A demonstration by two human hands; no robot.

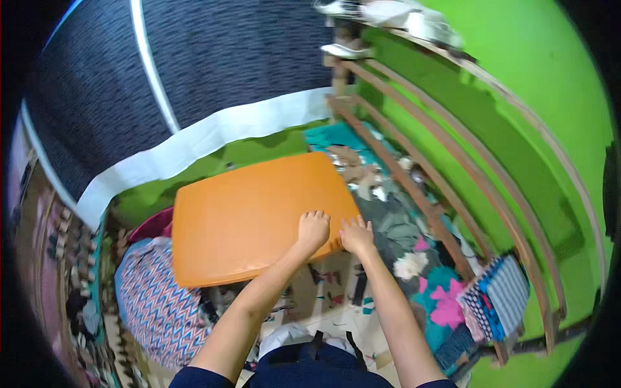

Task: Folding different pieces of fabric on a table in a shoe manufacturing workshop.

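An orange table [246, 213] with a smooth top and rounded corners stands in front of me. My left hand [314, 227] rests on the top near its right part, the fingers curled down; whatever is under them, if anything, is hidden. Just beside it, at the right edge of the table, my right hand [356, 234] lies with its fingers apart, touching the rim and holding nothing I can see. Both forearms reach in from below.
A zigzag-patterned cloth bundle [158, 291] sits left of the table. Fabric scraps [394, 220] cover the floor at right, with pink pieces [446, 304] among them. Wooden rails [446, 142] run along the green wall; folded cloths [495, 297] hang there. Spool racks [61, 252] stand far left.
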